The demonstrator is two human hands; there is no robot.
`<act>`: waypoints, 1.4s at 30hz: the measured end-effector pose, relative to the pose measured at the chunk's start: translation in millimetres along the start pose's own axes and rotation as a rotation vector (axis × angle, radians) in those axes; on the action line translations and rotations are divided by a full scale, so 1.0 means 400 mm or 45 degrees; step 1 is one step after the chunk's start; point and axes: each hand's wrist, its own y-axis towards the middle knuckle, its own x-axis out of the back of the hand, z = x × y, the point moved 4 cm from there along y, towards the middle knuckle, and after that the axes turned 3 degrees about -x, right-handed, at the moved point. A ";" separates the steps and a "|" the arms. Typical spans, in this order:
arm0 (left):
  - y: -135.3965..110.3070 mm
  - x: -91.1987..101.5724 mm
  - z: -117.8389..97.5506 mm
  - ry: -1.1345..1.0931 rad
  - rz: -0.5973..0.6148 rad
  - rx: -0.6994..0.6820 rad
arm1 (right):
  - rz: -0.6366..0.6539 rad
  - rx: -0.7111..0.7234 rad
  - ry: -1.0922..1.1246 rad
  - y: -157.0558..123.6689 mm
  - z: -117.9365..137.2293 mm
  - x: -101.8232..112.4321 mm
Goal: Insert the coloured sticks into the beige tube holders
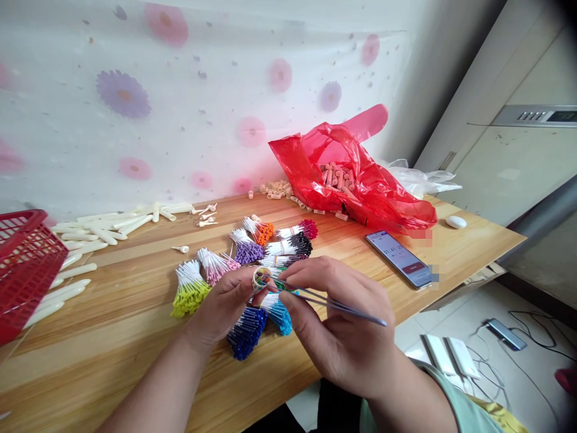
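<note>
My left hand (224, 307) pinches a small cream round cap (261, 278) with coloured pieces in its opening. My right hand (336, 319) grips metal tweezers (333, 302), whose tips hold a green bit right at the cap. Both hands hover over bundles of white sticks with coloured tips: yellow (188, 293), pink (215, 265), purple (246, 246), orange (260, 230), black (292, 245), red (301, 229), dark blue (246, 331) and light blue (278, 313), all lying on the wooden table (135, 337).
A red plastic bag (360, 180) with cream caps inside lies at the back right, more caps (277, 189) spilled beside it. Cream tubes (103, 228) lie at the left near a red basket (24, 264). A phone (399, 258) and a white oval object (456, 222) lie at the right.
</note>
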 end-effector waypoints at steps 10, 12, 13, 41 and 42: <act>-0.004 -0.012 -0.003 -0.247 0.058 0.067 | 0.230 0.143 0.095 0.022 -0.014 0.027; -0.005 -0.018 -0.006 -0.277 0.101 0.082 | 0.291 0.140 0.148 0.030 -0.024 0.037; -0.005 -0.020 -0.008 -0.289 0.119 0.082 | 0.320 0.134 0.181 0.033 -0.029 0.041; -0.005 -0.042 -0.025 -0.146 0.261 0.148 | 0.514 -0.011 0.083 0.048 -0.052 0.033; -0.006 -0.041 -0.025 -0.138 0.266 0.137 | 0.508 -0.009 0.094 0.048 -0.051 0.031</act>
